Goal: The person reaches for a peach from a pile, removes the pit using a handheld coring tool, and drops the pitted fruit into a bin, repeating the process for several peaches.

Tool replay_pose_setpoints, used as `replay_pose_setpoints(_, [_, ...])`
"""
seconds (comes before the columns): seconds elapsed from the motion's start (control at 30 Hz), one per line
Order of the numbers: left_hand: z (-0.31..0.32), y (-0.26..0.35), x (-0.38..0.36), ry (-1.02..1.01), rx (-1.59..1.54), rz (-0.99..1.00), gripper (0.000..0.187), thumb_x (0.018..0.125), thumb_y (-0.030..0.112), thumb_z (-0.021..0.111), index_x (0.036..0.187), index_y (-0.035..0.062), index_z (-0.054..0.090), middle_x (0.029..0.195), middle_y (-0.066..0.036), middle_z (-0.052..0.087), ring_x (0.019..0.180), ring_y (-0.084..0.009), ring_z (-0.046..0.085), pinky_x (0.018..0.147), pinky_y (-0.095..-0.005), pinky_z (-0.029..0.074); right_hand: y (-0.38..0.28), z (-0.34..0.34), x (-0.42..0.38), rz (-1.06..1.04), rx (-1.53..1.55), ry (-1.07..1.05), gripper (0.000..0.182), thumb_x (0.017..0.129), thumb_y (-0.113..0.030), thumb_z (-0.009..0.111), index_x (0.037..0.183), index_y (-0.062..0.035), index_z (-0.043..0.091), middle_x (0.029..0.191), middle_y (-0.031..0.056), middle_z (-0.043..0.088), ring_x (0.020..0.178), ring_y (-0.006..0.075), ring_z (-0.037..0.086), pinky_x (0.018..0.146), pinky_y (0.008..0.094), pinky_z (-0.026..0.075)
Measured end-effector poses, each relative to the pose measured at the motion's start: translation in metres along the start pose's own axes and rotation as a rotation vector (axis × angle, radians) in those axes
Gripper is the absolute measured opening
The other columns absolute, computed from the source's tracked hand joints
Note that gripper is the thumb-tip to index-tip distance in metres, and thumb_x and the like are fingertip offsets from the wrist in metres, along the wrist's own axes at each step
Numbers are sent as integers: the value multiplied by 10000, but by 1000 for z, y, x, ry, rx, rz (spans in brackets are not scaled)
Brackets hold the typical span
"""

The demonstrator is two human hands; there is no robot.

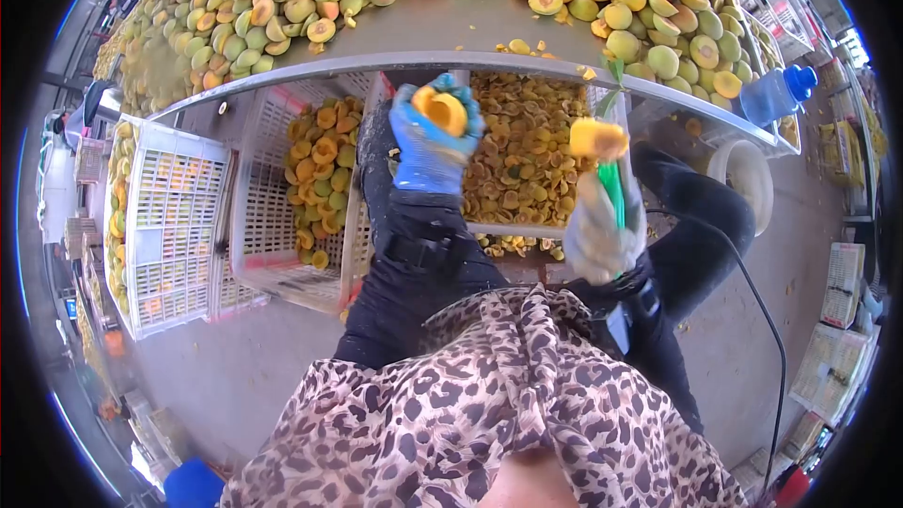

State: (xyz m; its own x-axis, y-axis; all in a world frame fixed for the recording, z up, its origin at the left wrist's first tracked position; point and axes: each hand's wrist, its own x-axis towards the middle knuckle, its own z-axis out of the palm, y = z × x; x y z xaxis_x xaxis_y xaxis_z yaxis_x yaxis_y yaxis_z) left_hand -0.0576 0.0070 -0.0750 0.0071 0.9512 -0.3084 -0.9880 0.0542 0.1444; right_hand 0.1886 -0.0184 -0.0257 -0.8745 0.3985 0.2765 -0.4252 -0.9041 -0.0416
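Note:
My left hand [435, 143], in a blue glove, is wrapped round a hollowed yellow fruit half [442, 113], cut side up. In a pale, stained glove, my right hand [602, 235] grips a tool with a green handle [612, 193]. An orange-yellow fruit piece [598, 140] sits at the top end of this tool and hides its tip. Both hands are above the near side of the work table, apart from each other. Between them lies a crate of brownish fruit scraps [527, 155].
Fruit halves [301, 9] are heaped on the metal table [414, 33]. Left stand a crate of orange halves [259, 226] and a white crate [179, 235]. At right are a blue-capped bottle [776, 96], a white bucket [752, 183] and a black cable [760, 296].

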Motion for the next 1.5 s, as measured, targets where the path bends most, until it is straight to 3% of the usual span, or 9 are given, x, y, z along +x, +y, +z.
replay_pose_setpoints(0.03, [7,1,0,0,8,-1,369,880,387,416,844,63,589,831,-124,620,760,-283,604,660,-449,509,-8,-4,3,-5,2,-7,552,978,-526,321,788,-52,532,470,-16,465,303,95,416,326,263,364])
replay_pose_setpoints(0.1, [30,-8,-6,99,56,120,385,870,344,455,986,13,611,963,-140,637,886,-295,614,806,-493,506,-25,-19,7,299,-1478,1186,432,989,-388,388,856,-8,543,539,29,497,434,150,530,423,287,414])
replay_pose_setpoints(0.2, [44,-23,-20,-91,-32,50,457,842,216,468,1171,-96,523,1138,-212,593,1046,-357,572,952,-503,456,-42,-78,-11,-14,-2286,1016,359,939,-340,475,933,-3,601,734,209,624,572,328,621,527,373,469])
replay_pose_setpoints(0.47, [30,-24,-38,-405,318,-215,441,955,360,479,1196,-5,543,1109,-142,617,986,-248,610,813,-368,539,-21,9,29,-404,-2523,572,254,889,-297,605,969,-62,552,751,150,633,667,331,634,553,401,479])
replay_pose_setpoints(0.53, [44,-51,-64,-325,869,445,505,956,492,409,1136,58,592,987,-81,651,845,-171,627,669,-288,530,-19,20,34,-328,-2603,479,257,887,-309,603,966,-72,544,753,137,629,664,318,634,547,399,479])
replay_pose_setpoints(0.67, [55,-45,-67,117,732,-57,550,931,597,358,1095,125,589,904,-30,644,729,-146,613,563,-251,499,-17,21,35,-213,-2799,289,258,878,-330,595,956,-96,520,737,105,602,655,287,633,534,386,480])
replay_pose_setpoints(0.93, [48,-39,-94,-29,1021,-289,449,984,465,356,986,79,585,748,-38,632,606,-108,597,519,-203,481,-25,-18,34,138,-3234,835,128,882,-228,546,941,-115,541,826,95,627,647,322,633,530,414,494])
replay_pose_setpoints(1.2, [12,82,-67,476,2741,1624,179,855,149,576,933,10,659,1003,-135,644,1013,-291,588,876,-392,461,-50,-77,-18,115,-2727,1049,288,923,-387,495,888,-103,524,574,157,590,541,365,607,484,465,471])
replay_pose_setpoints(1.5, [81,-11,197,-488,2356,949,508,853,211,522,1344,103,455,1282,-142,534,1198,-338,487,970,-468,400,-27,-91,-24,427,-2439,803,299,918,-387,490,880,-93,530,647,155,616,602,363,616,548,479,462])
